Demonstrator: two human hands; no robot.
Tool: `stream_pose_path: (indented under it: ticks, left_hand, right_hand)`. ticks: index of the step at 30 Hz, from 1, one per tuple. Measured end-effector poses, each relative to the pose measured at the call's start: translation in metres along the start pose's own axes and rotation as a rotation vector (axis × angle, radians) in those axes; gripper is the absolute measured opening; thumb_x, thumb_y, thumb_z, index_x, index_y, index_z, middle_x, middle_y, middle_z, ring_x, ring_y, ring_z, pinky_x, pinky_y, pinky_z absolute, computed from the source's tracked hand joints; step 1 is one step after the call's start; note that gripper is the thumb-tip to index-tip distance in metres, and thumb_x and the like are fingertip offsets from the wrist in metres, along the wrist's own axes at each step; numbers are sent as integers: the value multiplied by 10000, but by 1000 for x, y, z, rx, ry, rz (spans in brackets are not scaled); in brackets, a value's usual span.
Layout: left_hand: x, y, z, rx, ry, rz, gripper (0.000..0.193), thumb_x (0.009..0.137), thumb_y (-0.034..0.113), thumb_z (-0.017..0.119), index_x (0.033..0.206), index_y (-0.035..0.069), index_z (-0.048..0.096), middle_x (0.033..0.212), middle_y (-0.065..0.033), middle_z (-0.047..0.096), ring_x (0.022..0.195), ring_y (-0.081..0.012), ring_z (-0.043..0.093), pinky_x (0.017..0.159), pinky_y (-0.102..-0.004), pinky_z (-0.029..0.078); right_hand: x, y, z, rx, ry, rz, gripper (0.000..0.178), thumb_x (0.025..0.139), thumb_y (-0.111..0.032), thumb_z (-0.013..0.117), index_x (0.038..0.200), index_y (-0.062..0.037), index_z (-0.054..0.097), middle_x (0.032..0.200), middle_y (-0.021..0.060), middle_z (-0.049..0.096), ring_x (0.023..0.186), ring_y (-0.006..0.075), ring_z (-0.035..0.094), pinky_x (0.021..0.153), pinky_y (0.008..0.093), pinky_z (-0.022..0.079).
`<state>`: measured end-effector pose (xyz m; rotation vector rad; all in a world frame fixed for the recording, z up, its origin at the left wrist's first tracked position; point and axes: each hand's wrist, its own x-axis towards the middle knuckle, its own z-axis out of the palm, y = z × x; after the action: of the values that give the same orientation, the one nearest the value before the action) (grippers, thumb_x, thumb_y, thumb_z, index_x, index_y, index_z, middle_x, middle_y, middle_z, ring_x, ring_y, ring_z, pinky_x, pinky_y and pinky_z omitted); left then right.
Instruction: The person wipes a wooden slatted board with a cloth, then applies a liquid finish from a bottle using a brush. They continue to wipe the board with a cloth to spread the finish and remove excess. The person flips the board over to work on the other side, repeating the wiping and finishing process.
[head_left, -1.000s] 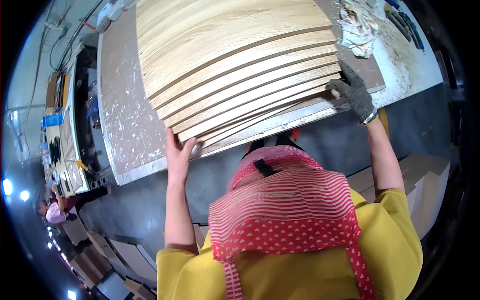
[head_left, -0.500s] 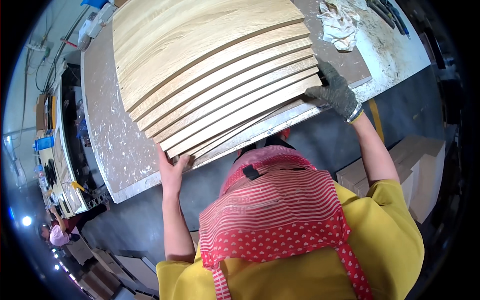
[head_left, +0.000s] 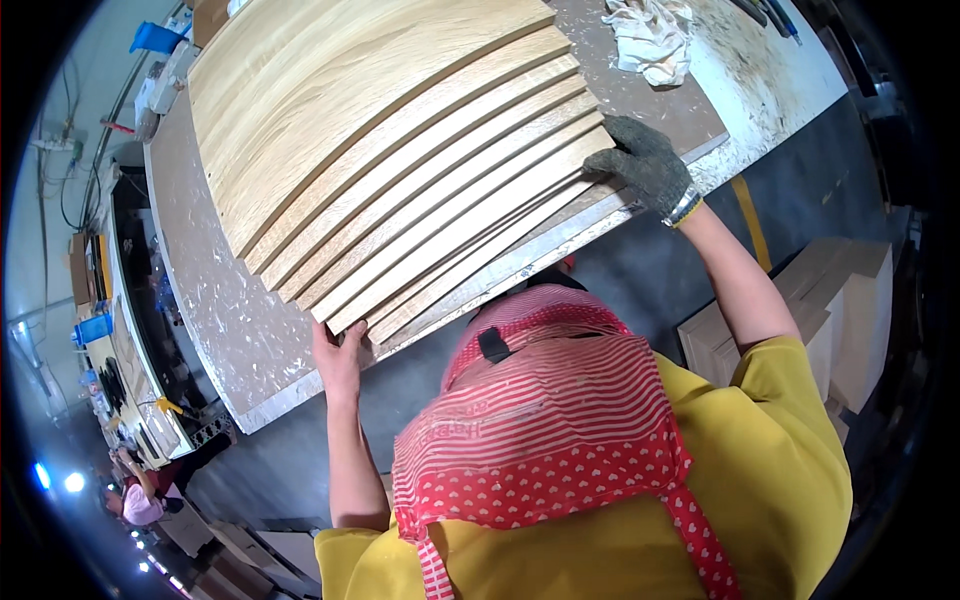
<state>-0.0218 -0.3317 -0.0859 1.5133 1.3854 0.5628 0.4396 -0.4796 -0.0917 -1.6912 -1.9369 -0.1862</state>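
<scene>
A stack of light wood-grain boards [head_left: 370, 110] lies on the worktable, its near edges fanned out like steps. At the stack's near-left corner, my bare left hand [head_left: 338, 358] grips the lower boards, its thumb against the near edge and its other fingers partly hidden by the wood. My right hand [head_left: 645, 168], in a dark grey work glove, holds the right-hand end of the lower boards, some fingers hidden behind the corner. Beneath the others, the lowest board [head_left: 480, 262] sticks out toward me at a slight angle, close to the table's front edge.
The paint-spattered worktable [head_left: 265, 350] extends left of the stack. A crumpled white cloth [head_left: 650, 40] and dark-handled tools [head_left: 775, 15] lie at the far right. Cartons [head_left: 850, 310] stand on the floor to my right. Another person [head_left: 145, 500] is at a bench far left.
Most of the stack has shifted left and slightly away across the table, with both hands staying on it. More of the lowest board shows along the near side. The whole view has turned a little.
</scene>
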Motion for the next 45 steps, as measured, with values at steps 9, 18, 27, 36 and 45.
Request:
stream_pose_path:
  ticks: [9, 18, 27, 36, 45]
  left_hand:
    - [2, 6, -10, 55, -46, 95, 351, 881, 78, 636, 1188, -20, 497, 989, -75, 612, 859, -134, 582, 779, -271, 480]
    - [-1, 5, 10, 43, 152, 213, 332, 880, 103, 641, 1149, -62, 539, 791, -20, 527, 711, -85, 440, 637, -240, 416]
    - [5, 16, 20, -62, 333, 53, 282, 865, 63, 670, 1085, -97, 596, 898, -49, 644, 777, -87, 542, 678, -227, 454]
    - [10, 1, 8, -45, 335, 66, 351, 818, 87, 731, 1097, -92, 616, 887, -72, 675, 762, -92, 577, 676, -236, 470]
    - [15, -1, 6, 31, 285, 68, 458, 852, 198, 682, 1198, -87, 587, 950, -129, 688, 838, -139, 601, 780, -270, 478]
  right_hand:
    - [10, -3, 6, 179, -16, 148, 259, 753, -151, 722, 1011, -146, 696, 1093, 184, 635, 931, 352, 624, 793, 412, 515]
    - [8, 6, 7, 337, -56, 274, 259, 841, -147, 666, 1073, -32, 664, 1012, 170, 669, 897, 266, 666, 806, 335, 536]
    - [20, -4, 9, 59, -45, 117, 280, 793, -153, 657, 1069, -137, 694, 978, 162, 655, 869, 335, 641, 781, 405, 524]
    - [35, -6, -7, 355, -294, 568, 232, 813, -242, 670, 1023, -154, 716, 953, 161, 663, 819, 295, 641, 762, 369, 509]
    - [27, 1, 3, 458, -229, 768, 314, 842, -342, 679, 881, -31, 671, 782, 52, 673, 675, 129, 608, 618, 297, 487]
